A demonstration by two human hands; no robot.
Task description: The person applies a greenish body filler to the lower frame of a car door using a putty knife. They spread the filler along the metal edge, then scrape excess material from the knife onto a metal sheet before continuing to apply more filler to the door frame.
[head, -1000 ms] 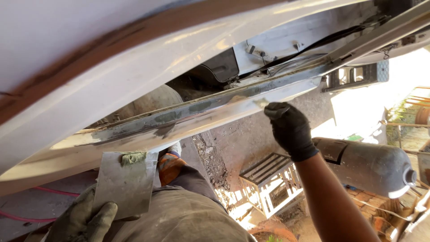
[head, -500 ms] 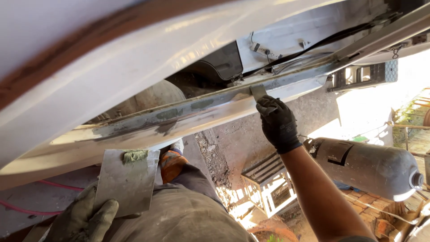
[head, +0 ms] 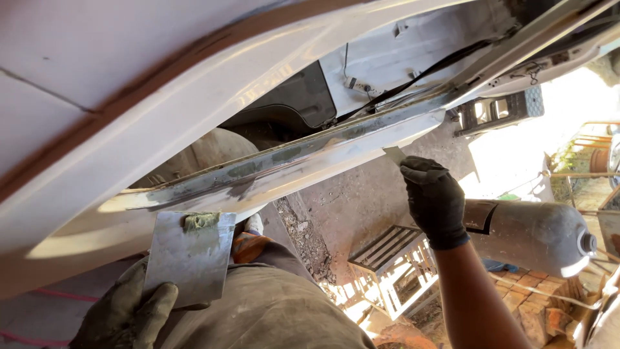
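Note:
My right hand (head: pixel 434 200), in a black glove, pinches a small thin spreader blade (head: pixel 394 154) whose tip rests against the lower edge of the long white car sill panel (head: pixel 310 161), which is streaked with grey-green filler. My left hand (head: pixel 123 313), in a dirty grey glove, holds a square metal mixing plate (head: pixel 188 255) at the lower left. A small lump of greenish filler (head: pixel 200 221) sits at the plate's top edge. The plate hangs just below the sill.
The white car body (head: pixel 116 110) fills the upper left. A grey metal gas cylinder (head: pixel 536 236) lies at the right beside a metal crate frame (head: pixel 391 268) and bricks (head: pixel 542 310) on the dirt ground. A black step (head: pixel 497 111) hangs at the upper right.
My right hand has slid the spreader leftward along the sill, then drawn it slightly down off the edge. My left hand and the plate have barely moved.

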